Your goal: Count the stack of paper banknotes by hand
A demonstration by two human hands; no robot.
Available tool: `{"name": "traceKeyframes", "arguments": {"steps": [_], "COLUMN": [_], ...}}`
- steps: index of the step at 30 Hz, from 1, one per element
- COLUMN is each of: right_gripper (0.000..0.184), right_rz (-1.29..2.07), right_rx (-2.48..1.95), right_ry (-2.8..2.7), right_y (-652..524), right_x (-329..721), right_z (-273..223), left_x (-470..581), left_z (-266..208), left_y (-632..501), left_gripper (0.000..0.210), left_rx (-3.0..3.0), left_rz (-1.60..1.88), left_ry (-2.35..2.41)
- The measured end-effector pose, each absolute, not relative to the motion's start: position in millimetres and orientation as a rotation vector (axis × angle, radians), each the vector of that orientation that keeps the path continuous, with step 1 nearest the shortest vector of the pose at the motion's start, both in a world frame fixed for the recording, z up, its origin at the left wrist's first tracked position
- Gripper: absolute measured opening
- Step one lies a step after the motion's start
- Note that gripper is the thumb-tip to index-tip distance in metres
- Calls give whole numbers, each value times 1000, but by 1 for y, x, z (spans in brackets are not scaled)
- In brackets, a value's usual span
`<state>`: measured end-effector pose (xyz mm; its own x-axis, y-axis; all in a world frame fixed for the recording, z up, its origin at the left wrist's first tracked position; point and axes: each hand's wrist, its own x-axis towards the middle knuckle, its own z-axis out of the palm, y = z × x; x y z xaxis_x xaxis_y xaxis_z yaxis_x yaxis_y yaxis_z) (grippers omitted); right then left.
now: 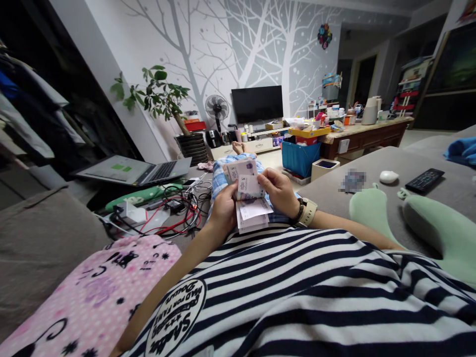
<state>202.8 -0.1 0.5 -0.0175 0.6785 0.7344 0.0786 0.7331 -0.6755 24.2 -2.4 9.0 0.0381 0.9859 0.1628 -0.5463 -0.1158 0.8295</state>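
Note:
Over my lap I hold several banknotes (250, 185), pale with purple print and a figure 5 on the upper ones. My left hand (223, 208) is closed around their left side, with the thumb lying on top. The thumb and fingers of my right hand (279, 192) pinch the right edge of an upper note. Below the fingers, the lower ends of some notes (254, 217) hang fanned out towards my striped shirt (290, 277). A beige watch (308, 212) and a dark bracelet are on my right wrist.
To the left, an open laptop (126, 169) stands by tangled cables (186, 210) and a pink dotted blanket (111, 287). On the right sofa lie a remote (424, 180), a white mouse (388, 176) and a green neck pillow (431, 223). A blue box (300, 157) stands ahead.

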Motion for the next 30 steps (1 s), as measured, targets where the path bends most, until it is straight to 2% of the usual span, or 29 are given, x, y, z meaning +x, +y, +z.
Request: {"name": "traceKeyframes", "arguments": {"steps": [12,23,27,30], "right_gripper": [79,76,88,96], "right_rz": [549,541,523,534], "right_rx": [-692,-659,-626,-579], "right_ry": [-1571,-1600,-1604,-1595], "right_y": [-9,-10,-11,-12], "right_x": [204,205,205,204], "right_z": [6,6,6,5], "left_x": [26,26,27,28], "left_z": [13,14,16,18], "left_y": [-10,-9,-12,-14], "left_gripper": [30,39,44,40], "left_rx": [897,876,897,877], "left_rz": [1471,1454,1439,1451], "left_ry": [647,651,663,686]}}
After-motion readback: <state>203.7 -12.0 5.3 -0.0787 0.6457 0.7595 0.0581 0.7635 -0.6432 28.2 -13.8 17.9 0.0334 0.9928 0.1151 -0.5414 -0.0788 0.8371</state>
